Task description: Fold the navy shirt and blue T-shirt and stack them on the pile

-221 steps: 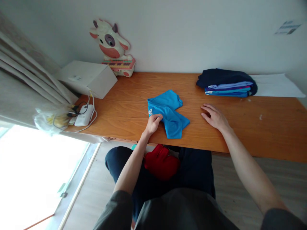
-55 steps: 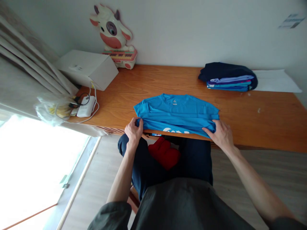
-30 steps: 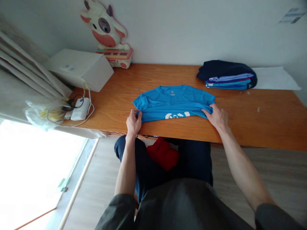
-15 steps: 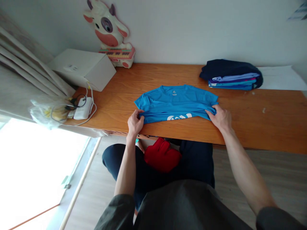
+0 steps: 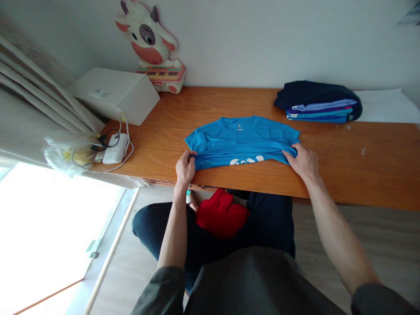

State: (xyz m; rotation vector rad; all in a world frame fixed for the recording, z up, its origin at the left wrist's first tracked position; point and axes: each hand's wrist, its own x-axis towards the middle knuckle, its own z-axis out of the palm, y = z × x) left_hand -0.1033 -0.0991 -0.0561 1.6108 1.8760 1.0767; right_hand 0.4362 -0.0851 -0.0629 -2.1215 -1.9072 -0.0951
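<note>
A blue T-shirt (image 5: 243, 134) lies on the wooden desk (image 5: 223, 100), collar toward the wall and both short sleeves spread out. Its lower part is gathered up toward the chest in a fold, and part of a white print shows along the near edge. My left hand (image 5: 185, 168) pinches the fabric at the left end of that fold. At the right end, below the sleeve, my right hand (image 5: 303, 162) grips the cloth between thumb and fingers. The fingertips of both hands are partly hidden by the fabric.
A stack of folded clothes (image 5: 318, 103) sits at the back right, beside a white sheet (image 5: 387, 106). On the left are a white box (image 5: 114, 94), a cow-shaped toy piano (image 5: 160, 57), a white adapter with cables (image 5: 115, 148) and a plastic bag (image 5: 65, 153). Something red (image 5: 223, 214) rests at my lap.
Both hands keep their hold on the T-shirt, which looks nearly the same. My left knee has shifted slightly outward to the left.
</note>
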